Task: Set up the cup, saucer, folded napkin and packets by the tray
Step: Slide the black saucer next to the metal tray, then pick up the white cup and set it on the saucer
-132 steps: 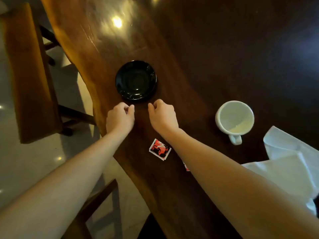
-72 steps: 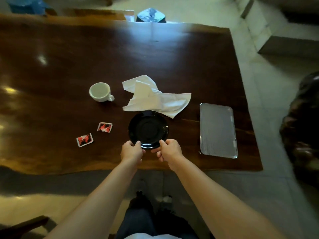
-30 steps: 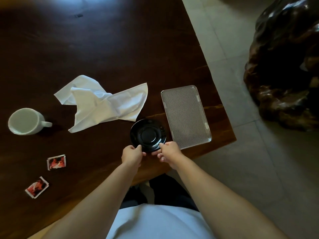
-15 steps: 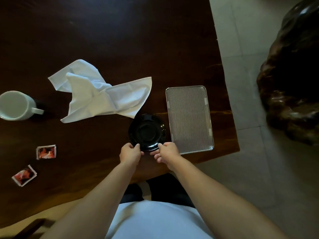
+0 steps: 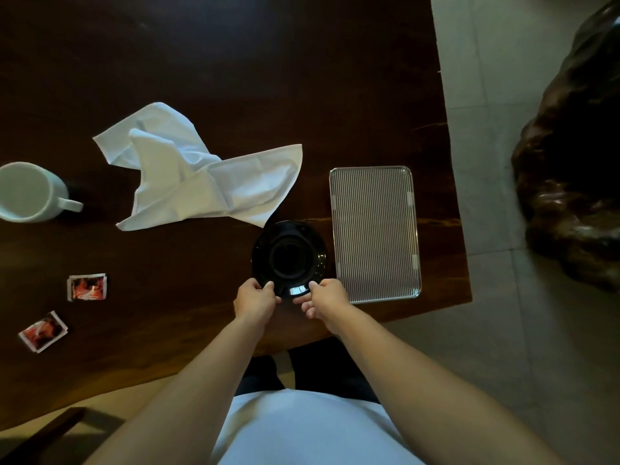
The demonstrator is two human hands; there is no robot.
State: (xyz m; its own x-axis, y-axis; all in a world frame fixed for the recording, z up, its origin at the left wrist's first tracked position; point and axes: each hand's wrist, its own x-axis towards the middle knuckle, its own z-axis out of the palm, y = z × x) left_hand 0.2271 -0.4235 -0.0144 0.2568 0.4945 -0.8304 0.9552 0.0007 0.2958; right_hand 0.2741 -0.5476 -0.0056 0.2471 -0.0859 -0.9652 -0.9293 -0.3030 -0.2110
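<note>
A black saucer (image 5: 289, 256) lies on the dark wooden table just left of the ribbed metal tray (image 5: 374, 233). My left hand (image 5: 255, 301) grips its near left rim and my right hand (image 5: 327, 297) grips its near right rim. A crumpled white napkin (image 5: 198, 172) lies unfolded behind the saucer, one corner touching its far edge. The white cup (image 5: 28, 193) stands at the far left, handle pointing right. Two red packets lie at the left: one packet (image 5: 87, 287) nearer the middle, the other packet (image 5: 43, 331) by the front edge.
The table (image 5: 235, 62) ends just right of the tray, with grey floor tiles (image 5: 486, 129) beyond. A large dark glossy wooden mass (image 5: 570, 169) stands on the floor at the right. A dark chair edge (image 5: 43, 434) shows at the bottom left.
Both hands have carried the saucer from the table's left end to a spot beside the tray. Over the last second it has settled close to the tray's left edge.
</note>
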